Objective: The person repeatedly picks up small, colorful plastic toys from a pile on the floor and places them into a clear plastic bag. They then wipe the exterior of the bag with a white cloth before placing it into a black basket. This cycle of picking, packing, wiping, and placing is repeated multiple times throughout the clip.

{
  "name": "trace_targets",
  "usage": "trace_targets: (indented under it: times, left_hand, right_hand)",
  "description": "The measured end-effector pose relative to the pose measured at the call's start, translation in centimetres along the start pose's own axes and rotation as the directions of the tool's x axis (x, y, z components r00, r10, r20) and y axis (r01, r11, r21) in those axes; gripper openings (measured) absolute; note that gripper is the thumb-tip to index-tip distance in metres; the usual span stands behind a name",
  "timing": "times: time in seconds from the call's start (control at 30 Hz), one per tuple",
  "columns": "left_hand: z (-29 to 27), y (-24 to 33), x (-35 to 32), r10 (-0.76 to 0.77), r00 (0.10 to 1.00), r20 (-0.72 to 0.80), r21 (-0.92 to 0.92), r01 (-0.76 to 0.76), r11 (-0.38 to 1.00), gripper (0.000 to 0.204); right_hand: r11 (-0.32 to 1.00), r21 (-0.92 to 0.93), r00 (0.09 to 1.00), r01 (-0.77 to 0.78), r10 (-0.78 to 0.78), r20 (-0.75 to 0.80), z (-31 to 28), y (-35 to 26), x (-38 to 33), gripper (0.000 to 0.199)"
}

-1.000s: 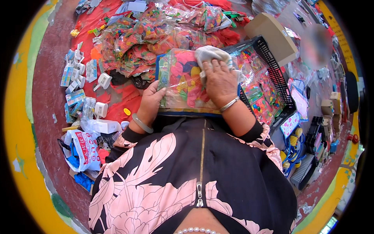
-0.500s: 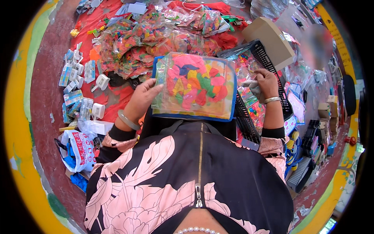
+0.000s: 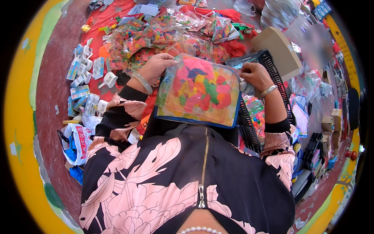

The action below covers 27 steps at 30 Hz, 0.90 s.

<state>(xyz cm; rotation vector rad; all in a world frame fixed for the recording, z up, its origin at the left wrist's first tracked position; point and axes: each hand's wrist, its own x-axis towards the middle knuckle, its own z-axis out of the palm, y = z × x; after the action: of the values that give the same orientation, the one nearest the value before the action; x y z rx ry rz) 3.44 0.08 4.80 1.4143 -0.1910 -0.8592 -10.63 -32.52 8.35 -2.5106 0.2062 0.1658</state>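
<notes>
A clear flat plastic bag of colorful deflated balloons (image 3: 202, 87) lies over a blue-edged pad (image 3: 194, 120) on my lap. My left hand (image 3: 157, 67) is closed, thumb and fingers pinching the bag's upper left corner. At the upper right corner my right hand (image 3: 256, 76) is closed too, its thumb and forefinger pinched on the bag's edge. Something grey, like cloth or finger covers (image 3: 247, 88), shows at the lower fingers of that hand. The balloons inside are red, pink, orange, yellow, green and blue.
A heap of similar filled bags (image 3: 171, 37) spreads ahead on red cloth. A black plastic crate (image 3: 277, 74) with more balloons stands at my right, by an open cardboard box (image 3: 277, 50). White and blue packaged items (image 3: 83, 66) and a white carrier bag (image 3: 81, 145) lie left.
My left hand has moved up and right from the bag's left side to its upper left corner. My right hand has come left to the upper right corner. The pad has tilted slightly.
</notes>
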Motion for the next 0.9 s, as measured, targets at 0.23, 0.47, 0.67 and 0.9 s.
trace_targets:
  times: [0.23, 0.47, 0.67, 0.9]
  left_hand:
    - [0.3, 5.1, -2.9, 0.221, 0.966, 0.133, 0.21, -0.245, 0.946, 0.011]
    - [2.3, 10.0, -8.1, 0.699, 0.712, 0.065, 0.313, -0.68, 0.663, 0.017]
    - [-0.5, 3.7, -8.4, 0.692, 0.502, 0.519, 0.636, -0.767, 0.079, 0.027]
    - [-0.1, -4.4, -9.6, 0.606, 0.625, 0.492, 0.622, -0.739, 0.258, 0.012]
  right_hand:
    - [0.975, 0.178, 0.987, 0.134, -0.115, -0.113, -4.5, -3.0, -3.9, 0.004]
    - [0.871, -0.37, 0.721, 0.324, -0.481, -0.499, -8.1, -9.8, -9.0, 0.006]
    - [0.64, -0.666, 0.719, 0.382, -0.659, -0.221, -3.2, -8.9, -12.6, 0.008]
    - [0.736, -0.666, 0.967, 0.12, -0.238, -0.089, 0.8, -4.7, -13.3, 0.003]
